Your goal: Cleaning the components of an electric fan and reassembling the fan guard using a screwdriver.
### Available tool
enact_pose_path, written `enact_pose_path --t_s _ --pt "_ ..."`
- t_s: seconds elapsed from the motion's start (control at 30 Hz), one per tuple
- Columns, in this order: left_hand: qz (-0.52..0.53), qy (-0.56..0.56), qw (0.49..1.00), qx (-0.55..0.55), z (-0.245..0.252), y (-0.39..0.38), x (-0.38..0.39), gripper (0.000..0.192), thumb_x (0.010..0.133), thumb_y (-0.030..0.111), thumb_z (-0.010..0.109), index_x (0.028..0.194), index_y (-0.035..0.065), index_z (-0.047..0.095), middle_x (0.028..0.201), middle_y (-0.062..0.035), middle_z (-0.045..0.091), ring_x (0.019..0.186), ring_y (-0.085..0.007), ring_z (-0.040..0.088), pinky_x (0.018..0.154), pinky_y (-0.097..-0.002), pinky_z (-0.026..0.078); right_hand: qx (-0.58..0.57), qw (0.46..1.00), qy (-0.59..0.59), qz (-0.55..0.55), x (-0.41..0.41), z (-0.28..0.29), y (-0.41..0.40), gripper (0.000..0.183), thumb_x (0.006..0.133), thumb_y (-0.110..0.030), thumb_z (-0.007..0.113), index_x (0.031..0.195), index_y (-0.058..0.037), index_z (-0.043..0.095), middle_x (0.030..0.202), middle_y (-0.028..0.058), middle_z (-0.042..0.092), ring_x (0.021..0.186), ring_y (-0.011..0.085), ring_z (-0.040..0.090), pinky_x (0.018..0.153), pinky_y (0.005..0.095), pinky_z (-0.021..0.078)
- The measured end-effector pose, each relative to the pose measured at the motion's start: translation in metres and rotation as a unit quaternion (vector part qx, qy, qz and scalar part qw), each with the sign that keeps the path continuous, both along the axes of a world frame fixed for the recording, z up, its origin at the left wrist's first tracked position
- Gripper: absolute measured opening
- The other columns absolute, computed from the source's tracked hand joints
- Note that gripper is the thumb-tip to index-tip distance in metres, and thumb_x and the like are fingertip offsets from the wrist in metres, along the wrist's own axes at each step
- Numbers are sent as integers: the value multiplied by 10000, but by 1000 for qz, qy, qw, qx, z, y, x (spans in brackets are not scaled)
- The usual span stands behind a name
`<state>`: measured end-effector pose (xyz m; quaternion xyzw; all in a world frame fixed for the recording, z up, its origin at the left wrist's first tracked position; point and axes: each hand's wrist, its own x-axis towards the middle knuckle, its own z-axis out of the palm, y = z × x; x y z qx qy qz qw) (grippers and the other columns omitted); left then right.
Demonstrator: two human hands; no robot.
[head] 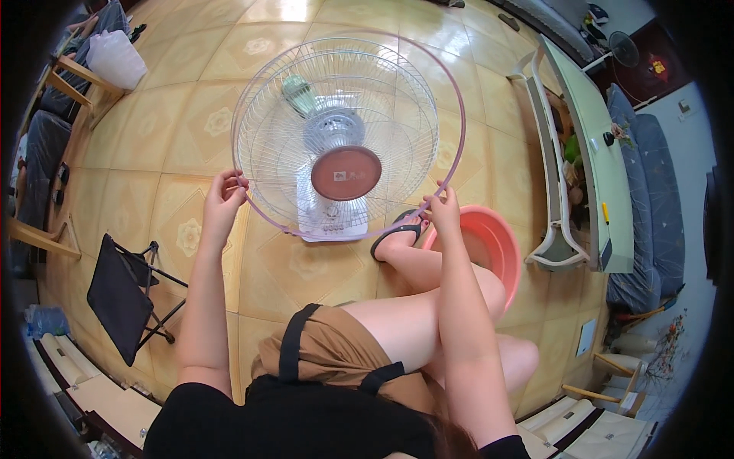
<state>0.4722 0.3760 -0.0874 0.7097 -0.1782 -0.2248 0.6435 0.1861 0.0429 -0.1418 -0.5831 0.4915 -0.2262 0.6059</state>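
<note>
My left hand (230,189) and my right hand (440,202) pinch a thin pink plastic ring (462,115) by its near left and near right sides. The ring lies around or just over the wire grille of an electric fan (401,137), whose round reddish-brown centre badge (346,172) faces up towards me. Whether the ring touches the grille all round, I cannot tell. Below the grille, the fan's white base with buttons (332,221) shows on the floor. A pale green object (300,94) is seen through the wires at the back.
A pink plastic basin (507,241) stands beside my sandalled foot. To the left is a black folding stool (123,298). A white plastic bag (116,57) sits by wooden furniture at the upper left. A green-topped coffee table (608,172) stands at the right, before a grey sofa.
</note>
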Motion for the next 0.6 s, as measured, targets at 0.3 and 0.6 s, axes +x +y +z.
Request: enact_pose_path --t_s 0.3,0.6 --pt "30 -61 996 65 -30 -26 6 278 828 -9 582 1101 14 532 1064 -84 551 917 -188 609 789 -290 504 -110 990 86 -38 15 -35 -37 452 822 -114 548 1267 -61 489 969 141 608 877 236 632 735 346 512" --pt "25 -76 990 119 -23 -28 6 278 799 -18 553 1075 10 526 1109 -87 535 929 -192 582 788 -294 508 -133 983 123 10 36 -33 -56 512 799 -107 522 1307 -48 496 1113 199 613 981 307 616 856 369 474"
